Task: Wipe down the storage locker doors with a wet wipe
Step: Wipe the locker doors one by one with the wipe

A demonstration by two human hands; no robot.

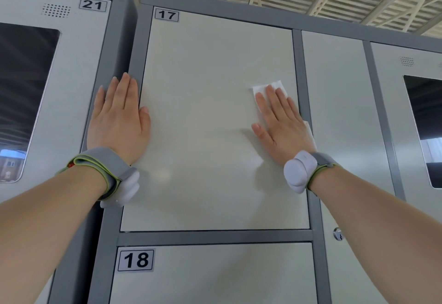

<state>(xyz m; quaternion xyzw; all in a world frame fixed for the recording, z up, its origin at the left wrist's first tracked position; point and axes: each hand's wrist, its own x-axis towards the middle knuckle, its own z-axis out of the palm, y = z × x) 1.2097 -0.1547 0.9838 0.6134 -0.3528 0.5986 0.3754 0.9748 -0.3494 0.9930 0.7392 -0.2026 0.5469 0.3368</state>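
Wipe [260, 89], thin white, flat under R hand [282, 123] on door [203, 83].

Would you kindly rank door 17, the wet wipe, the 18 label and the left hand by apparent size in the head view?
1. door 17
2. left hand
3. 18 label and wet wipe look alike; the right hand covers most of the wipe, so unranked.

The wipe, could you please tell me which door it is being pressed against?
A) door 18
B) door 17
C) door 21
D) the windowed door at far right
B: the right hand presses the wipe flat on the door whose label reads 17.
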